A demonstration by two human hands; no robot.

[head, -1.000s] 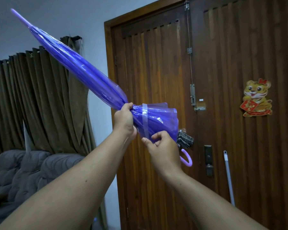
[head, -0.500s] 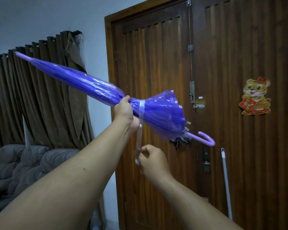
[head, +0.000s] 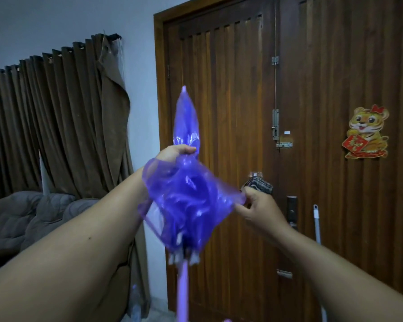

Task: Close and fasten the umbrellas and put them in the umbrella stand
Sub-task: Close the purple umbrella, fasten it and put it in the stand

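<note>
A translucent purple umbrella (head: 186, 201) is held up in front of me, its tip pointing away and upward and its pale purple shaft (head: 182, 291) running down toward me. My left hand (head: 175, 152) grips the folded canopy around its middle. My right hand (head: 258, 206) pinches the loose canopy edge on the right side. The lower canopy hangs loose and bunched. The fastening strap is not clear among the folds. No umbrella stand is in view.
A brown wooden door (head: 230, 112) with a tiger sticker (head: 365, 132) fills the right side. A dark checked item (head: 258, 183) hangs at the door handle. A white pole (head: 316, 226) leans on the door. Brown curtains (head: 56, 117) and a grey sofa (head: 21, 217) are at left.
The umbrella swung from lying sideways, tip left, to pointing away from me with the handle toward me. My right hand let go of the strap and moved right onto the canopy edge.
</note>
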